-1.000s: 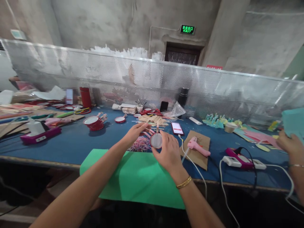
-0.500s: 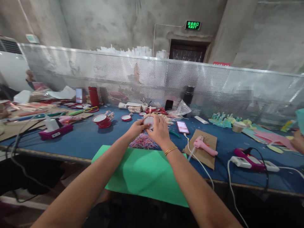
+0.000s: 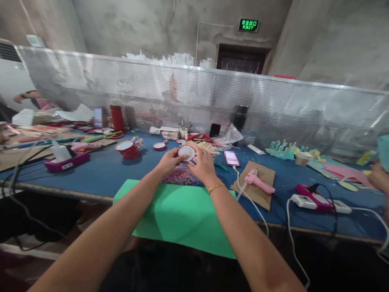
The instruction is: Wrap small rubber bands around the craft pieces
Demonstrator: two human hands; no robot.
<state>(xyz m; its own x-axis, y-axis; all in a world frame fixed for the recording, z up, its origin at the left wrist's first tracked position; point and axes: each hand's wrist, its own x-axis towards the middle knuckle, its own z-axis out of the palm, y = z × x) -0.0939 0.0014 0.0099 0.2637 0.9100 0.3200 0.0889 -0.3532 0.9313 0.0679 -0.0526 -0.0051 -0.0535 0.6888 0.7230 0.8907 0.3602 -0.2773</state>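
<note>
Disc (image 3: 186,152), white-faced and red-rimmed, is raised between your hands in the head view, above a tangle of coloured cords (image 3: 180,176). Your left hand (image 3: 170,161) pinches its left edge, thumb on the face, a grip that probably steadies it while leaving most of that face uncovered. Your right hand (image 3: 204,164) curves about the right edge, fingers half bent; whether it grips or only touches, I cannot tell. The pink glue gun (image 3: 259,182) lies on cardboard (image 3: 266,199) to your right, likely to spare the blue tabletop (image 3: 139,170) from drips, and within reach. A green sheet (image 3: 179,219) hangs over the table's near edge below your forearms, perhaps as a cover. Both forearms stretch forward and converge, your right wrist, wearing a gold bracelet (image 3: 216,187), angled inward toward the left.
</note>
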